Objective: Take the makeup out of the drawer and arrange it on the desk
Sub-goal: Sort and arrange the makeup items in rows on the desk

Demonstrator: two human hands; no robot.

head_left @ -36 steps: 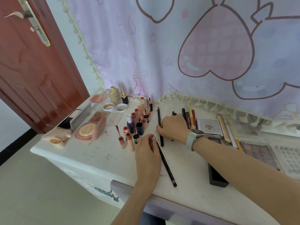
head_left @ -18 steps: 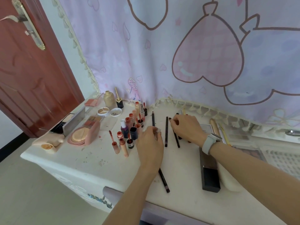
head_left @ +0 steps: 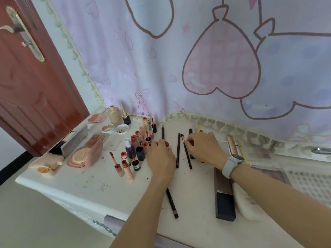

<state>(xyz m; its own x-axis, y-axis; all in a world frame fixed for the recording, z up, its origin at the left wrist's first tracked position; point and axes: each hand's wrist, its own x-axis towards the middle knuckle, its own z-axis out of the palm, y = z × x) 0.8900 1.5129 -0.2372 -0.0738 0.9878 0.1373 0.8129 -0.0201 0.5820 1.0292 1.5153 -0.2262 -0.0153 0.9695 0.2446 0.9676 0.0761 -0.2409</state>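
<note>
Hands (head_left: pixel 162 154) (head_left: pixel 204 146) hold pencils (head_left: pixel 172 203) on desk (head_left: pixel 89 185).

— How many hands are over the table (head_left: pixel 193 222)?
— Two: the left hand (head_left: pixel 162 156) and the right hand (head_left: pixel 206 147).
— And dark pencils?
— Four in plain view at centre frame; others are hidden behind the right hand.

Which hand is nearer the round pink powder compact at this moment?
Left. The left hand lies to the right of the pink compact, with the lip tubes between them. The right hand is farther right, among the pencils.
</note>
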